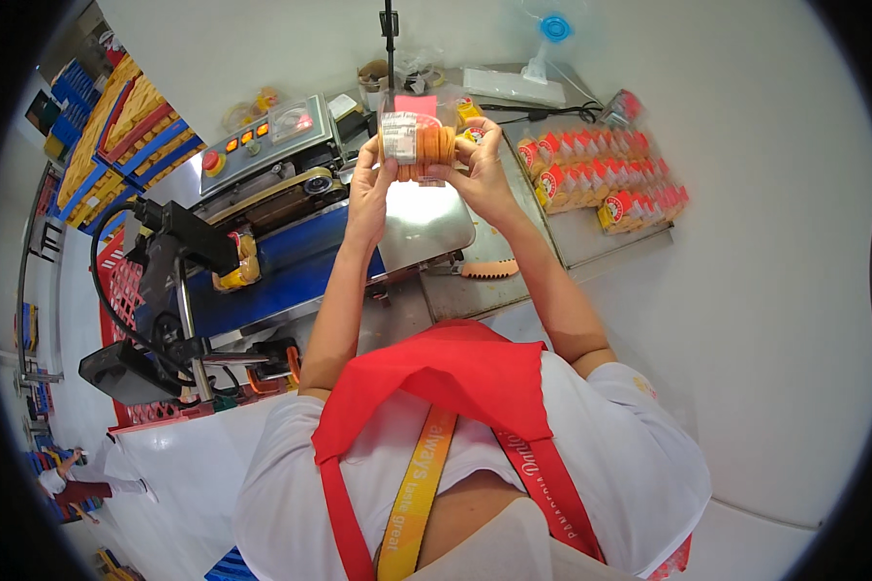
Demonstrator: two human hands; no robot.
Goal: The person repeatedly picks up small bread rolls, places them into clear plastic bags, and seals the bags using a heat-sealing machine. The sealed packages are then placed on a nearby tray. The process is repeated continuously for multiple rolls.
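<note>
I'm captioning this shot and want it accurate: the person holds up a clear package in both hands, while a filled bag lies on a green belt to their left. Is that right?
Not quite: the belt is blue, not green, as the head view shows. The filled bag does lie on it, and the left hand and right hand do hold up the clear package.

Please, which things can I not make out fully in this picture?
All in the head view.
Biscuit pack: far side turned away; ends covered partly by left hand and right hand.
Second pack on the blue conveyor belt: partly hidden by black machine head.
Distant person: too small to tell hand details.
Blue crate-like object: cut by lower edge.
</note>
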